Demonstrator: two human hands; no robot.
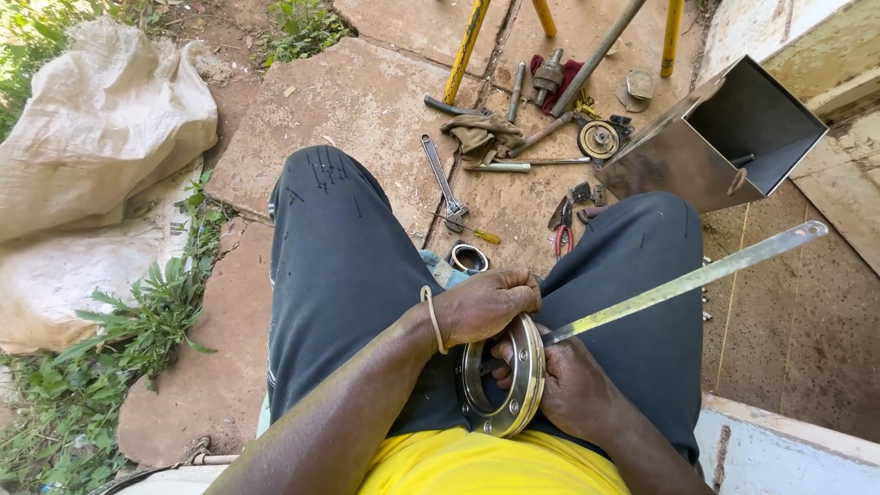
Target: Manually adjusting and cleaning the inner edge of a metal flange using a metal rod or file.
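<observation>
Round silver metal flange ring with bolt holes (pixel 513 380): stood on edge in my lap, between the knees. Left hand (pixel 486 302): fingers curled over the top rim, steadying it upright. Right hand (pixel 573 385): fingers closed on the ring's far face, pinning a long steel ruler (pixel 697 275) across it, as I judge, to span its width; the ruler runs out over my right thigh. Stone paving floor (pixel 367 101) beyond the knees: long grey spanner (pixel 443 181), red-handled pliers (pixel 563 231), open sheet-metal box (pixel 724 137).
</observation>
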